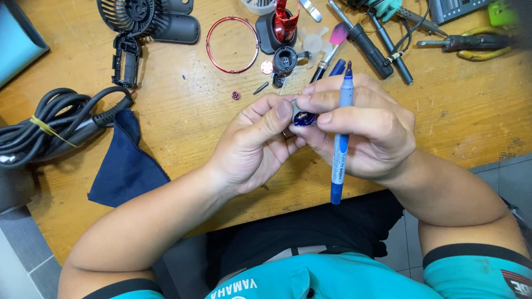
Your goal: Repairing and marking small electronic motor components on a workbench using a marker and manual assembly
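Note:
Both hands meet over the middle of the wooden table (pixel 183 119). My left hand (pixel 252 144) pinches a small shiny blue part (pixel 304 118) between thumb and fingers. My right hand (pixel 360 130) touches the same part with its fingertips and also holds a blue marker pen (pixel 341 144), which lies across its fingers with the uncapped tip pointing away from me. Most of the small part is hidden by my fingers.
A black fan grille and housing (pixel 145 19) lie at the far left, with a red wire ring (pixel 233 44), a red and black part (pixel 282 25) and small screws nearby. Coiled black cable (pixel 52 119) and a dark blue cloth (pixel 124 163) sit at left. Pliers (pixel 476 44) and a soldering iron (pixel 382 47) lie at far right.

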